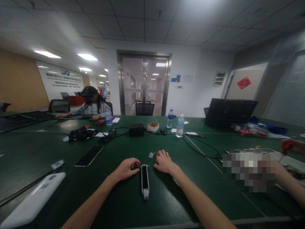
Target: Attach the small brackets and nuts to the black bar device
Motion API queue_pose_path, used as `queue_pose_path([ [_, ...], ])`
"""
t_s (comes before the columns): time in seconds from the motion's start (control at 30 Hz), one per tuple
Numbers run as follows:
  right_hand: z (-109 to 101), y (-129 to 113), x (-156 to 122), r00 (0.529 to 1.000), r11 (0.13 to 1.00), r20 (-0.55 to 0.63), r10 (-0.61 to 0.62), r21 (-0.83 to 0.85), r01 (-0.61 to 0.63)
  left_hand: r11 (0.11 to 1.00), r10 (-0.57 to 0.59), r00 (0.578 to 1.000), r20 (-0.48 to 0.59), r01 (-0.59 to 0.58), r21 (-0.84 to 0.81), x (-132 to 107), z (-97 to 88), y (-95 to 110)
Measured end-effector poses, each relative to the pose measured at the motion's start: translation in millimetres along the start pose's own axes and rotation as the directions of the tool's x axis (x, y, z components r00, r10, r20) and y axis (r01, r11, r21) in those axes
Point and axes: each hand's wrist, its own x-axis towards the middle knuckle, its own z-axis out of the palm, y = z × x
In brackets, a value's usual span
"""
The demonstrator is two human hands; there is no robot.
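A slim black-and-white device (144, 179) lies lengthwise on the green table (119, 203) in front of me. My left hand (126, 168) rests on the table at the device's far left end, fingers curled and touching its tip. My right hand (164, 161) sits curled into a loose fist just right of that end, knuckles up, close to the device. A small grey metal part (151, 155) lies just beyond, between the two hands.
A phone (89, 156) lies to the left, a white case (33, 200) at near left. Cables, a black box (136, 129), a cardboard box (152, 126) and two water bottles (180, 126) stand mid-table. One person sits at far left; another's arm (289, 181) works at right.
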Motion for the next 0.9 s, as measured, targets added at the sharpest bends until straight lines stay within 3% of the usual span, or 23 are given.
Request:
queue_pose_path([
  [0.33,-15,1,-5,1.0,1.0,0.011,0.009,0.011,-0.009,0.999,-0.034,0.999,0.027,0.033,0.012,-1,-2.9,2],
  [0.6,-10,8,-5,0.997,0.999,0.065,0.035,-0.022,-0.033,0.999,-0.033,0.999,0.033,0.033,0.013,-1,-3.3,1],
  [0.77,-17,7,-9,0.998,0.997,0.015,0.059,-0.046,-0.059,0.999,-0.044,0.998,0.039,0.043,0.02,-2,-5.1,2],
  [0.9,-24,5,-10,0.994,0.995,0.066,0.09,-0.037,-0.088,0.999,-0.041,0.998,0.042,0.04,0.018,-3,-7.5,6],
])
